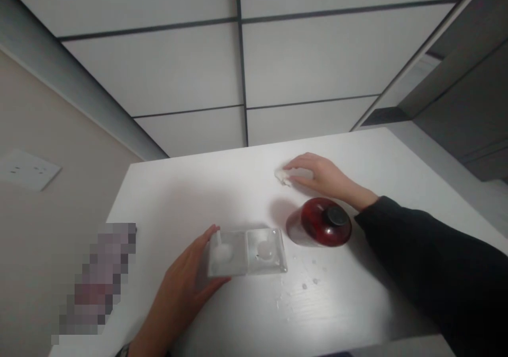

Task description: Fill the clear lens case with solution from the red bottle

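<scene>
A clear plastic box with two compartments (246, 252) rests in the grip of my left hand (180, 285), whose fingers and thumb wrap its left end. A pale round shape shows in each compartment; I cannot tell whether these are contents or part of the box. Farther back, my right hand (321, 174) pinches a crumpled white tissue (282, 176) against or just above the tabletop. Between my right forearm and the box stands a dark red bottle (313, 223) with a black cap.
Water drops (315, 281) lie on the white table (222, 187) in front of the bottle. A blurred-out pinkish object (99, 277) is at the left edge. Panelled white doors (178, 71) rise behind the table, and a wall socket (29, 170) is on the left.
</scene>
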`<state>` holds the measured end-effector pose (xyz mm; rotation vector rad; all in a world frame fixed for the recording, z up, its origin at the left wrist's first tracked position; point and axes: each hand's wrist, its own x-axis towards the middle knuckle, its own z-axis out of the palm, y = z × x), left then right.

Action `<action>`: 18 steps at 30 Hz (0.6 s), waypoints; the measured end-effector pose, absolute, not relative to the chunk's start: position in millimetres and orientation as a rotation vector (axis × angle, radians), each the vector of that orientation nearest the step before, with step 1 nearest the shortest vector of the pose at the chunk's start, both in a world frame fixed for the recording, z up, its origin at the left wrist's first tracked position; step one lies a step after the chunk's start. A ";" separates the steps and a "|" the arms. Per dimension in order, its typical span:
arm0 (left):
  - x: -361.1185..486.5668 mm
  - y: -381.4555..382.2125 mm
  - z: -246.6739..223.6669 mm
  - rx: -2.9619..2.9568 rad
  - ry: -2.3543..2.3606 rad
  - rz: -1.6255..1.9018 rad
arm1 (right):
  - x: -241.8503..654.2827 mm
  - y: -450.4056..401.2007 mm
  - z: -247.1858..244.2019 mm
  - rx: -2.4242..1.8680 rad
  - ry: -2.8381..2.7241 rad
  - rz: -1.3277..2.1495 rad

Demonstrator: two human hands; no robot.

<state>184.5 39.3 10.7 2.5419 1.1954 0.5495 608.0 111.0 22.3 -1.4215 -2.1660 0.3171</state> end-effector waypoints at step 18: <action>185.8 46.9 10.7 2.495 1.170 0.562 | 626.4 -83.3 1.7 -1.675 -1.929 0.048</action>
